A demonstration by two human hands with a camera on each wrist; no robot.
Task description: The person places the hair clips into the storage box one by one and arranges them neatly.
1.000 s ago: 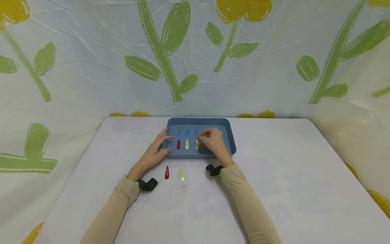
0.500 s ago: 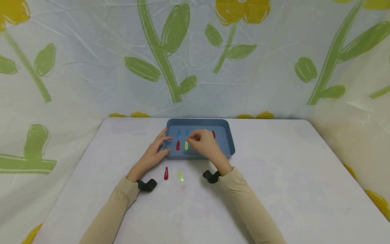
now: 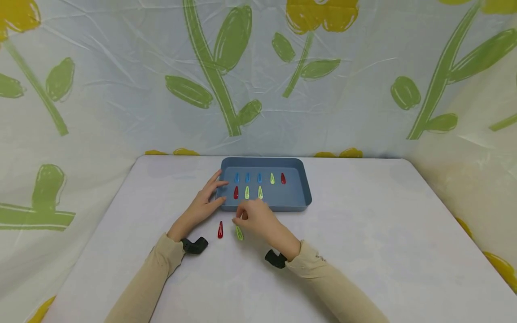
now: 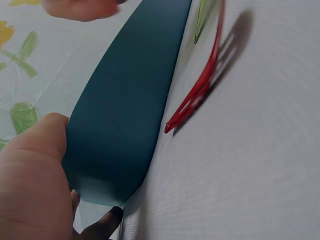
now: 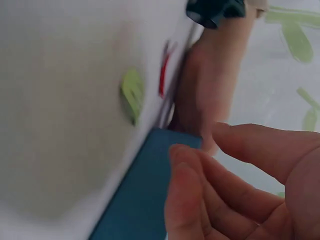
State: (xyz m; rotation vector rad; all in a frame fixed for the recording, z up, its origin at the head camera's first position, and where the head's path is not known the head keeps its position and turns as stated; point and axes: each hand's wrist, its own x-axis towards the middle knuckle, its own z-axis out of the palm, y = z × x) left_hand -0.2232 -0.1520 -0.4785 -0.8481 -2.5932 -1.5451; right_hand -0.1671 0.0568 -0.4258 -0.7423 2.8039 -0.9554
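My right hand [image 3: 258, 218] is just above a yellow-green snap hair clip [image 3: 239, 233] on the table. In the right wrist view its thumb and fingers stand apart, with nothing between them, and that green clip [image 5: 132, 95] lies beyond the fingertips. My left hand [image 3: 204, 202] rests at the left end of a blue-grey tray [image 3: 291, 197], fingers spread and touching the rim. A red snap hair clip [image 3: 220, 229] lies on the table left of the green one. Inside the tray, blue clips [image 3: 248, 177], green clips [image 3: 272, 178] and red clips [image 3: 283, 178] form two rows.
The tray stands near the back edge of a white-covered table [image 3: 363, 233]. Behind it hangs a white curtain [image 3: 323, 116] with printed green leaves and yellow flowers. A black wrist camera [image 3: 195, 245] is on the left wrist and another camera [image 3: 276, 259] on the right.
My right hand has moved from the tray toward the front left, over the loose green clip. A green clip stays in the tray's front row where the hand was. The left hand has not moved.
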